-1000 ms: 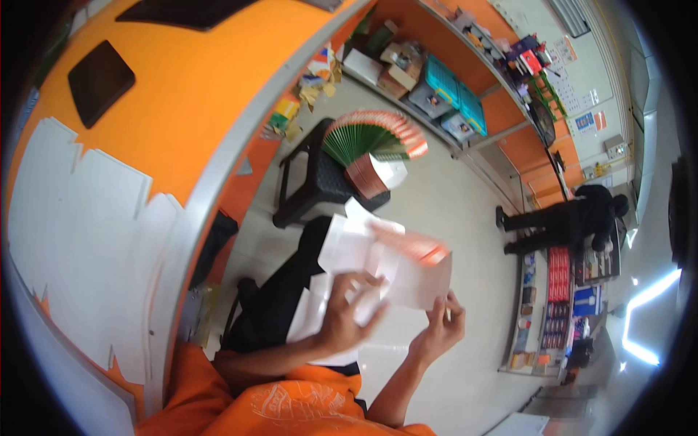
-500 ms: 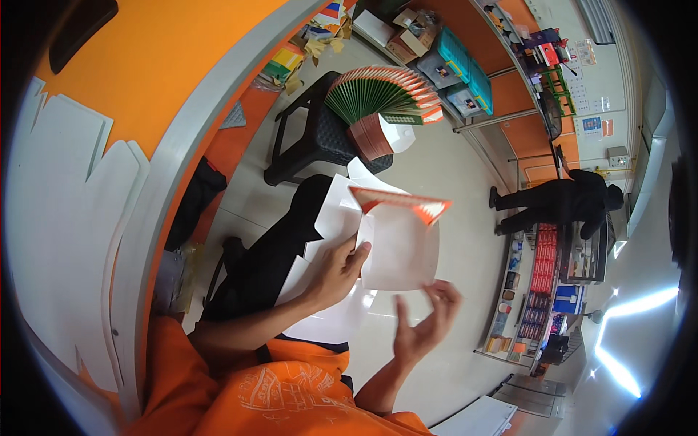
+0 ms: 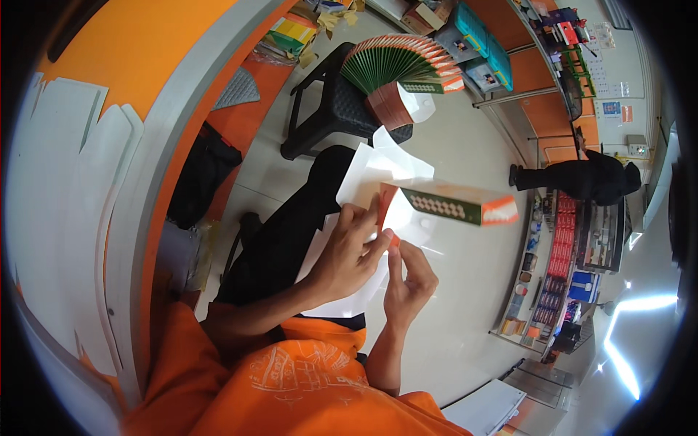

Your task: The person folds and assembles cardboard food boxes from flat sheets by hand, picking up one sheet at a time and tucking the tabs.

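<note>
Work table, orange-topped with a grey edge, at your left, bearing layered white sheets. Shelving, far to your right, stocked with red boxes; a person in dark clothing standing beside it. Stool, black, textured seat, beyond your knee. Row of folded cartons, green and orange, fanned out on that seat. White card pieces, spread across your lap, some part hidden by your arm. One carton, green and orange outside, white within, partly folded, raised above your lap and reaching out to the right; its far end blurred. Left hand, yours: thumb and fingers pinching the carton's orange flap. Right hand, yours: thumb and forefinger nipping the lower tip of that flap, just beside your left thumb.
</note>
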Available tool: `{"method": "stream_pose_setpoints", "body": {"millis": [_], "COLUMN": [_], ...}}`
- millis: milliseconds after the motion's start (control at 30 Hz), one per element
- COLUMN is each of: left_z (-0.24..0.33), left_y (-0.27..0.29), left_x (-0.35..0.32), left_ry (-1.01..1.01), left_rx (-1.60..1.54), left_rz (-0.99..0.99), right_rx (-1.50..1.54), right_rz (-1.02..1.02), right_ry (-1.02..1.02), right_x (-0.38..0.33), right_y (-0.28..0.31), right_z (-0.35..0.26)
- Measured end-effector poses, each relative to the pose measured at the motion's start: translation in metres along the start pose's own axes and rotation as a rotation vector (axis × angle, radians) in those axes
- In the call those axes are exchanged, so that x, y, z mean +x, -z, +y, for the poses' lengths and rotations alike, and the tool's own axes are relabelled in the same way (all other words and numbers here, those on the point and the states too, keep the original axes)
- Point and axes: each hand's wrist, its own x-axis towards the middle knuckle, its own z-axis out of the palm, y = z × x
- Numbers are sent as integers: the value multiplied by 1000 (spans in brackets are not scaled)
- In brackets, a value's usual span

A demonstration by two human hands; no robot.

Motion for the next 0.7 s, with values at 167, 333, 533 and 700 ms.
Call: {"method": "stream_pose_setpoints", "body": {"millis": [167,333,533,700], "left_z": [11,20,7,0], "left_y": [33,38,39,35], "left_x": [1,1,1,-3], "left_ry": [39,163,194,162], "left_rx": [273,95,57,103], "left_rz": [-27,-17,-51,-6], "right_rx": [232,230,224,137], "right_rz": [32,2,-66,-111], "right_ry": [-250,-267,-259,-219], "right_x": [-6,-4,-1,2], "right_y": [-16,-21,-21,-21], "right_z": [9,0,-1,-2]}}
